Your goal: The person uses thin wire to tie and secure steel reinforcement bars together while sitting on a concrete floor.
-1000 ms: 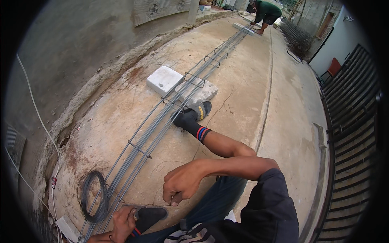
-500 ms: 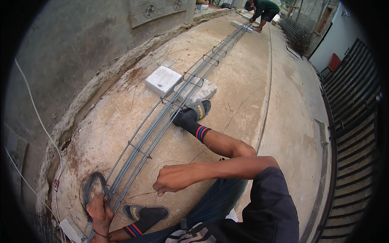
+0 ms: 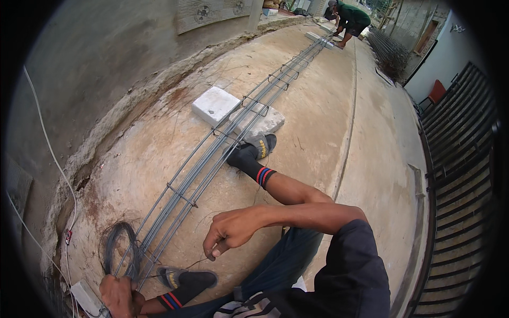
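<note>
My left hand is closed at the lower left, over long steel bars with square ties and touching the lower end of a coil of thin dark wire; what its fingers grip is hidden. My right hand, right of the bars, pinches a thin wire that runs down toward the left. The bars stretch away over two white blocks, beside my socked foot in a sandal. My other foot is right of the bars, below my right hand.
A co-worker bends over the far end of the bars. A grey wall with white cables runs along the left. On the right are a dark metal gate, a red chair and a pile of dark steel.
My left hand has moved down and left from the middle of the wire coil to its lower end. My right hand has shifted slightly, its fingers now bent downward.
</note>
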{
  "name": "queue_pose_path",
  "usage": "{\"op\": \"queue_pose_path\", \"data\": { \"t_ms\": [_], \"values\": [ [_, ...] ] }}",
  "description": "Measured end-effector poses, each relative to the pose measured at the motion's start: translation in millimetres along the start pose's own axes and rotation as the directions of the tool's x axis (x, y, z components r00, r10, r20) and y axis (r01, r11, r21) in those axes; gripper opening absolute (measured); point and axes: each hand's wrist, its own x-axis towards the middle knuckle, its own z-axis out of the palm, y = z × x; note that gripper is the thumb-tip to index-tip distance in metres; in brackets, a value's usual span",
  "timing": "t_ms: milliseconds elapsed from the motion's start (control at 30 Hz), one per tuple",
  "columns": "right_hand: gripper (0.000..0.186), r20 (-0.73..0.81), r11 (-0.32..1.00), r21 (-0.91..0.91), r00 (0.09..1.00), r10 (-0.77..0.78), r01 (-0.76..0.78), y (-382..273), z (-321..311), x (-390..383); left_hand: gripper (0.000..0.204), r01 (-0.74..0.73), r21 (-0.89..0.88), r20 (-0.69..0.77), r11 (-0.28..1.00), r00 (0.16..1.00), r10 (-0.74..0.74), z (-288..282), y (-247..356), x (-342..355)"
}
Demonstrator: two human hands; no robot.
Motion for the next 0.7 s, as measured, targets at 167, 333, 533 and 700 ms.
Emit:
{"op": "queue_pose_path", "data": {
  "t_ms": [167,333,533,700],
  "values": [
    [0.023,-0.154,0.989,-0.092,0.98,-0.128,0.114,-72.4,-34.1,-0.2,0.031,0.054,-0.256,0.181,0.965,0.983,-0.007,55.8,-42.8,-28.4],
    [0.024,-0.191,0.868,-0.493,0.98,-0.049,-0.053,-22.5,-57.6,-10.8,0.018,-0.156,-0.544,0.149,0.825,0.949,0.278,19.5,47.9,-0.1],
    [0.029,0.406,0.877,0.307,0.884,0.232,-0.371,-12.0,-37.7,-17.4,0.022,-0.122,-0.17,0.141,0.978,0.979,0.147,43.7,-32.5,-30.9],
    [0.029,0.333,0.803,0.486,0.922,0.196,-0.346,-19.6,-47.7,-10.7,0.02,-0.14,-0.11,-0.01,0.984,0.99,0.14,62.1,-59.4,-37.2]
  ]
}}
